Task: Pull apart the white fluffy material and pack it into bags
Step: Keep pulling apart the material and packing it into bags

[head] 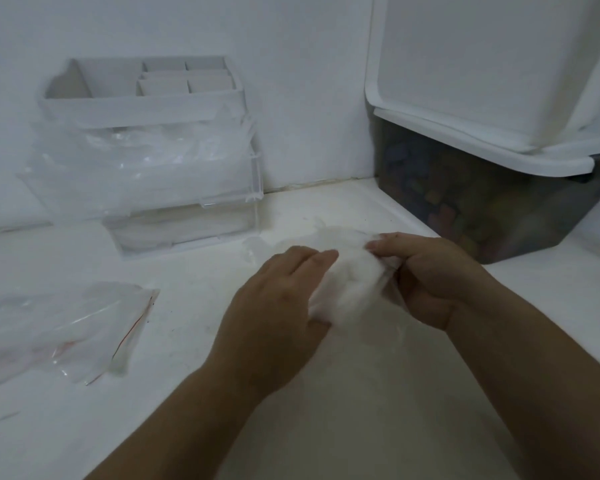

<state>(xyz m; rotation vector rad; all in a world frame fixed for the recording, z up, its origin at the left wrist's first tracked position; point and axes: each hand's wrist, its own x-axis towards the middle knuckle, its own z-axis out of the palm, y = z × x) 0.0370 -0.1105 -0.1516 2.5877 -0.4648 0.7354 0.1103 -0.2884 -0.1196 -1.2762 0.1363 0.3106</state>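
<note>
A wad of white fluffy material sits between both hands above the white table. My left hand presses against its left side with fingers laid over it. My right hand grips its right side, thumb and fingertips pinched on the top edge, where a thin clear film that may be a bag shows faintly. A pile of clear zip bags with red seal lines lies flat at the left of the table.
A clear drawer organiser stuffed with plastic bags stands at the back left against the wall, a white divided tray on top. A dark translucent bin with a white lid holds coloured pieces at the right.
</note>
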